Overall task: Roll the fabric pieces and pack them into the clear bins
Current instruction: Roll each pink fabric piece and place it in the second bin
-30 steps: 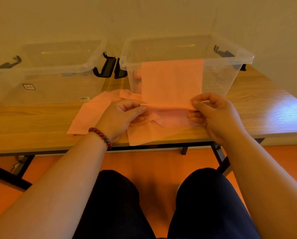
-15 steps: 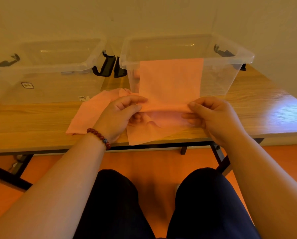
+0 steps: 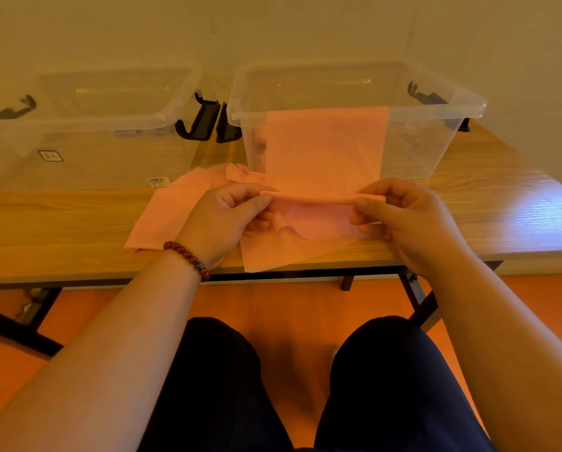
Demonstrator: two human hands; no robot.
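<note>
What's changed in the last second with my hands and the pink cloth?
Little. The left hand and right hand still pinch the pink cloth at its near edge, curling it slightly tighter. Its far end stays against the right bin; loose pieces and left bin unmoved.

Pink fabric piece (image 3: 325,148): thin matt cloth. Bins (image 3: 436,148): clear glossy plastic, black plastic latches (image 3: 198,120). Table (image 3: 501,203): wood-grain, sheen at right. Bracelet (image 3: 188,257): glossy beads.

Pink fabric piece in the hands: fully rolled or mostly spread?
Mostly spread: the fabric piece has only its near edge rolled, pinched by the left hand and right hand.
</note>
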